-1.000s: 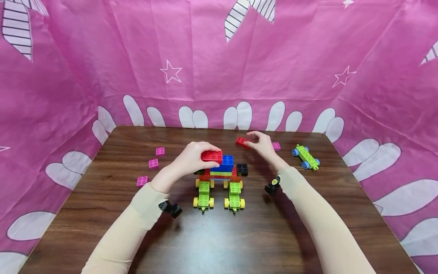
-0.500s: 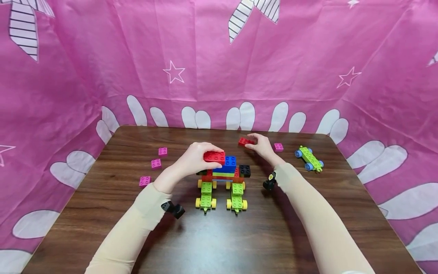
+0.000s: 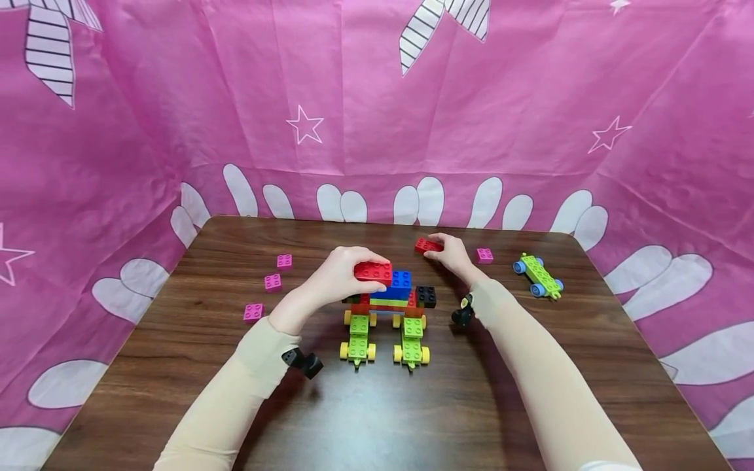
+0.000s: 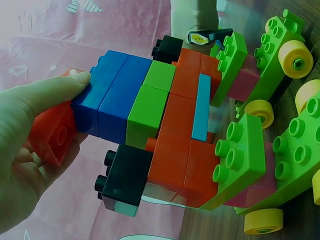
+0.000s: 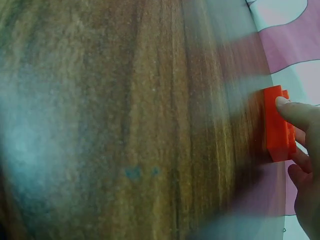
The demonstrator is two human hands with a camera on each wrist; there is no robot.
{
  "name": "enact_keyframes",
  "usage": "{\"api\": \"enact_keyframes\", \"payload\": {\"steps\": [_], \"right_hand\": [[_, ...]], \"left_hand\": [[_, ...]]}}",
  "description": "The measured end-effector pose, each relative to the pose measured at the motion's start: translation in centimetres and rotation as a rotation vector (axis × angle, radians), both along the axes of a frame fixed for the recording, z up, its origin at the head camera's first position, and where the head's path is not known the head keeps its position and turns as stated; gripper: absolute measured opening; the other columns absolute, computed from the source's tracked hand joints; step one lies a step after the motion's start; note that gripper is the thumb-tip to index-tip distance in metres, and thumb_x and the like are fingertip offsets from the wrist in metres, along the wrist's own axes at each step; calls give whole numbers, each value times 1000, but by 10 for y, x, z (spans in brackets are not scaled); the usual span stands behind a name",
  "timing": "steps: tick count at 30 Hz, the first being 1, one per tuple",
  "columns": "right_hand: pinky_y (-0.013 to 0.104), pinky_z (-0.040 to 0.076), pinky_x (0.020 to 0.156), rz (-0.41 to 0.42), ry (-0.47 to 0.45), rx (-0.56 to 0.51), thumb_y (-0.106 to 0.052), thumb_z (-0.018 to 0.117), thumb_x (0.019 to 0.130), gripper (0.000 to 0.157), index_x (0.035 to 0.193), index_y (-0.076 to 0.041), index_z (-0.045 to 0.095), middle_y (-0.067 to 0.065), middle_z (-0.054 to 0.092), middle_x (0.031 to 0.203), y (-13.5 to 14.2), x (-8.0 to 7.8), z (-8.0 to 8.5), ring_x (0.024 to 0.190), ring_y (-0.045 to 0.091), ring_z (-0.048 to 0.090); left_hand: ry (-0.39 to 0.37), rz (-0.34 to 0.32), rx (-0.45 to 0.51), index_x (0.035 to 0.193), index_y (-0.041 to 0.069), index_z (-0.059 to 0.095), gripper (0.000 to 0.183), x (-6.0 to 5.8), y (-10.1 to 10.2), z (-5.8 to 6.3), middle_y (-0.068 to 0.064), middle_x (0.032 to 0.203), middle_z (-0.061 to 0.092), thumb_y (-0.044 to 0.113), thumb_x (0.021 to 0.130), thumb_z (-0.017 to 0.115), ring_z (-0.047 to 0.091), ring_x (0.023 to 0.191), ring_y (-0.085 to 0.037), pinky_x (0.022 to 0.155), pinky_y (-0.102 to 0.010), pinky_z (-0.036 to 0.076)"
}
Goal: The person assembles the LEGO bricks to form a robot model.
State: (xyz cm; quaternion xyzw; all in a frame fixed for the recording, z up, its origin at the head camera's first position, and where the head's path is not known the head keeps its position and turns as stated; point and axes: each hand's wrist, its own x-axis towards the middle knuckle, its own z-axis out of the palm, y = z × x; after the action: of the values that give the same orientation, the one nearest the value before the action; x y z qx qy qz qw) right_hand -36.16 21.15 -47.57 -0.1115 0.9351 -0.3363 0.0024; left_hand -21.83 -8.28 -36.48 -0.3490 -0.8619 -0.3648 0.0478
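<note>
**Left hand (image 3: 338,275) is gripping up high, right hand (image 3: 452,255) is gripping at the far side**

The left fingers are pinching a red studded plastic brick (image 3: 373,273), their gap only as wide as the brick, atop stacked blue plastic bricks (image 4: 125,97). I can't tell whether it is fully pressed home.

The right fingers are curling round the right end of a second red plastic brick (image 5: 277,125) near the back of the dark wood-grain bench (image 3: 459,405); whether it is touching the wood I can't make out. Its long axis is running mostly sideways, its free end pointing left from the fingers. The right hand is clearly the nearer one, and the blue bricks are standing to its left and closer to the person.

Below the blue, lime-green plastic bricks (image 4: 147,115) are resting over red ones, with black plastic bricks (image 3: 425,296) flanking and two lime-green, yellow-wheeled bases (image 3: 358,347) (image 3: 412,353) standing underneath.

Farther out, three pink square bricks (image 3: 273,282) are lying leftward; one pink square brick (image 3: 485,256) and a lime-green, blue-wheeled base (image 3: 540,277) are lying rightward.
</note>
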Motion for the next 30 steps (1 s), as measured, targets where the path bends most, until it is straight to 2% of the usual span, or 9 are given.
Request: {"api": "enact_keyframes", "payload": {"steps": [10,15,23,30], "right_hand": [[50,40,103,-8,-31,51,-21,69,89,54,135,0,51,25,54,134,1,-2,-4,117,38,52],[49,40,103,-25,-29,44,-23,70,88,54,135,-1,53,23,55,133,0,-2,-6,117,37,52],[50,37,106,-5,-9,46,-19,68,90,50,133,2,54,24,54,133,-2,-3,-9,121,38,50],[50,38,105,-8,-11,14,-18,69,89,48,131,1,55,23,56,132,-4,1,-6,119,37,51]], "left_hand": [[0,-1,-1,113,9,71,40,2,1,3,-7,108,70,25,78,81,62,91,-19,72,-26,53],[12,-8,-11,113,9,71,40,1,3,2,-7,107,71,25,77,82,63,90,-19,72,-26,53],[16,-9,-1,112,9,71,40,0,2,1,-7,106,71,24,77,82,64,92,-19,74,-27,54],[5,-9,13,112,8,71,40,1,0,2,-8,107,71,24,78,81,63,90,-19,71,-25,54]]}}
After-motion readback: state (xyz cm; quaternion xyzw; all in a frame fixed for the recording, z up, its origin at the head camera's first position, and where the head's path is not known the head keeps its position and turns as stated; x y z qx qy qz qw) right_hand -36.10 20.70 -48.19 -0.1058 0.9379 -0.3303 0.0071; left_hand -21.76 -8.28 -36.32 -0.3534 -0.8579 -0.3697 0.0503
